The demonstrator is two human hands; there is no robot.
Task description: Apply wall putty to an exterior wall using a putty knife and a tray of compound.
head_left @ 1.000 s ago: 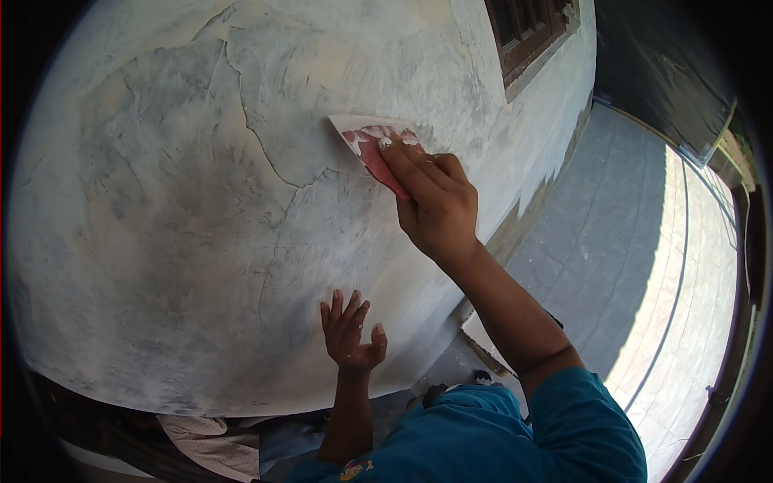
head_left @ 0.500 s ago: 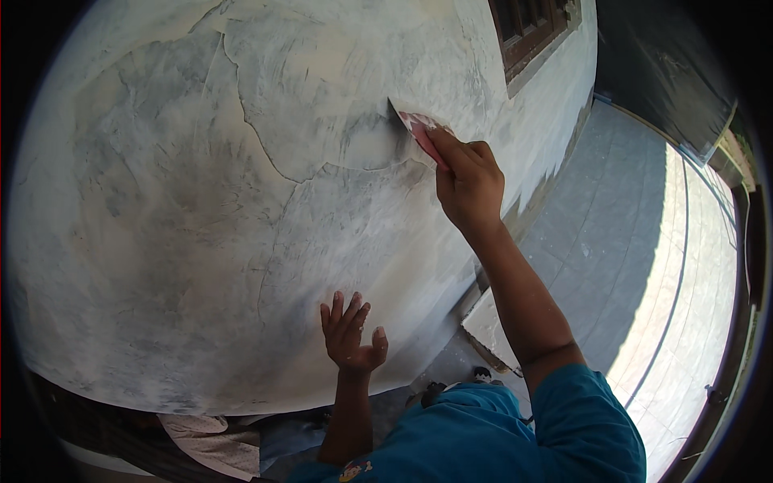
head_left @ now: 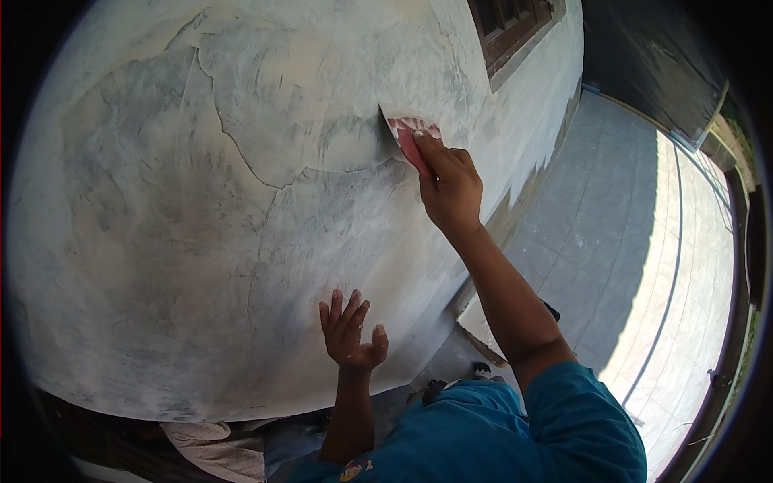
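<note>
My right hand point(head_left: 452, 189) grips a putty knife point(head_left: 411, 150) with a wide, thin red blade smeared with pale filler. Its front edge meets the wall point(head_left: 185, 249), which is coated in patchy white and grey skim with thin ridges and cracklike lines. Lower down, my left hand point(head_left: 352, 332) is raised with its fingers spread and nothing in it. White residue marks its fingertips. It is close to the wall surface; whether it touches is hard to tell.
A brown-framed window point(head_left: 511, 36) is set in the wall at the upper right. Grey floor tiles point(head_left: 596, 209) run along the wall's right side, partly sunlit. A dark sheet point(head_left: 652, 64) hangs beyond. Beside my right arm lies a pale slab point(head_left: 477, 322); spotted cloth point(head_left: 213, 451) shows lower left.
My right hand and the putty knife sit slightly further left in the picture, as the view has shifted too. More of the blade's face shows. The left hand has hardly moved.
</note>
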